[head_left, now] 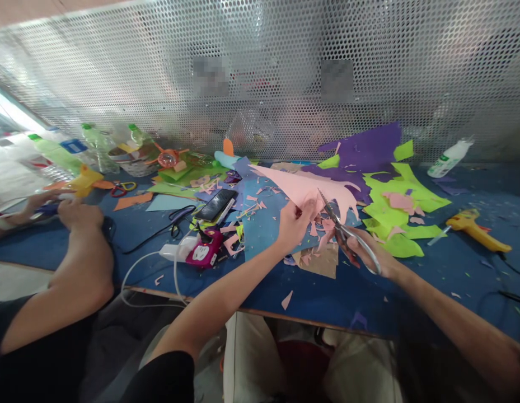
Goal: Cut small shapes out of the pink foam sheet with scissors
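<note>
- The pink paper (301,182) is pinched by the left hand (295,226) at its near edge, and it is held up over the middle of the table (352,302).
- The scissors (337,219) are gripped by the right hand (364,246), with the handles held in the fingers and the blades pointed away, toward the paper's near edge; whether paper is caught between the blades cannot be told.
- Beneath the hands, a blue sheet (260,240) and a piece of brown paper (327,268) are strewn with pink scraps.
- To the right, a purple sheet (373,148) is partly overlapped by torn-looking green sheets (427,190); beyond them a yellow glue gun (480,230) and a tilted white bottle (450,158) are seen.
- To the left, a black phone (218,205) is placed just behind a magenta socket block (205,249), into which plugs are fitted.
- Farther left, another person's hand (80,215) is seen near a yellow object (84,182).
</note>
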A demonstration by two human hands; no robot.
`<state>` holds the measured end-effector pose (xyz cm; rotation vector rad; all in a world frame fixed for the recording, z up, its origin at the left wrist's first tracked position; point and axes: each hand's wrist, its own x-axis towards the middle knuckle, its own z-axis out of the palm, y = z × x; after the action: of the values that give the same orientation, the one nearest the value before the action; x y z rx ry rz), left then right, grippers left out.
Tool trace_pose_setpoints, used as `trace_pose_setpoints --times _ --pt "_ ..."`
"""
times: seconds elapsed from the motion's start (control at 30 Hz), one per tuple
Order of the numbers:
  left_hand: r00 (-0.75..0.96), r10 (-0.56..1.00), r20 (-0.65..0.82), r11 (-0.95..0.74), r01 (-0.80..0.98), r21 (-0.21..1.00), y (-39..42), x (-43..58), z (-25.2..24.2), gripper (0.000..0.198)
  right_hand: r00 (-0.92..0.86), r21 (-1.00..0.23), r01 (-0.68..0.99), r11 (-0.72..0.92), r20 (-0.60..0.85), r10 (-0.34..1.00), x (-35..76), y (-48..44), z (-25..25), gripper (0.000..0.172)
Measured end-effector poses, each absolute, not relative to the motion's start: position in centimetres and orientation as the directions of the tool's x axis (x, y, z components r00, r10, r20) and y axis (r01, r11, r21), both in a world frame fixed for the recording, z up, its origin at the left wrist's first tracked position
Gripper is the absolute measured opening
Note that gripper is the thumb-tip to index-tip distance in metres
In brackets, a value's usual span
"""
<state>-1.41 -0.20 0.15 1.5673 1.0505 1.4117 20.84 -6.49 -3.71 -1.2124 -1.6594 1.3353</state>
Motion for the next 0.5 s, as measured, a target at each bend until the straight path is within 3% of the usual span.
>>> trace_pose_setpoints --times 0.2,0.5 --pt "0.089 0.911 0.402 -0.410 0.121 0.904 0.0 -1.9 0.8 0.059 -0.331 -0.960 0.253 0.123 0.033 0.943 20.2 -6.4 -2.4 0.058" --pt "0.112 0.892 0.438 -0.451 0.180 0.874 -0.6 -2.1 1.6 0.066 -0.361 -0.962 0.254 0.099 0.001 0.933 21.4 -6.1 -3.4 0.064"
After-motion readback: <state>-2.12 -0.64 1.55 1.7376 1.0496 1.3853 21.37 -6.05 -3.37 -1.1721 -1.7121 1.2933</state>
